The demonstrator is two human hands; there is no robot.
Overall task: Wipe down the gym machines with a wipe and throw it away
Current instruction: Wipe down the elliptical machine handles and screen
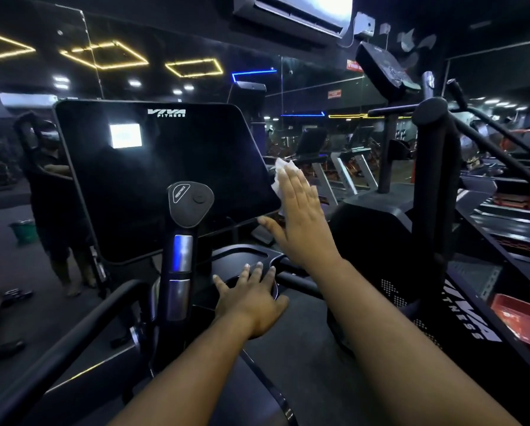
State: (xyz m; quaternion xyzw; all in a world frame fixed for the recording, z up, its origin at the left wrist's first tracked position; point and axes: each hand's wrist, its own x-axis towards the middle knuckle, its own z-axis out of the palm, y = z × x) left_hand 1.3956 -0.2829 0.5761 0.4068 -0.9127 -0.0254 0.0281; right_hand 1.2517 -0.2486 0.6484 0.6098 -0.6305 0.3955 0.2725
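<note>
A black cardio machine fills the middle of the view, its large dark screen [153, 179] marked VIVA FITNESS tilted toward me. My right hand [303, 216] lies flat with straight fingers and presses a white wipe [280, 176] against the screen's right edge; most of the wipe is hidden under the fingers. Lower down, my left hand [253, 299] rests flat on the machine's black console tray [242, 256], fingers spread and holding nothing. A resistance lever [189, 207] with a metal grip stands in front of the screen.
A second black machine [429, 186] with a raised console stands close on the right. Mirrors behind show treadmills, a person and a green bucket [23, 230]. A curved handlebar [73, 327] runs low on the left. An air conditioner [297, 13] hangs overhead.
</note>
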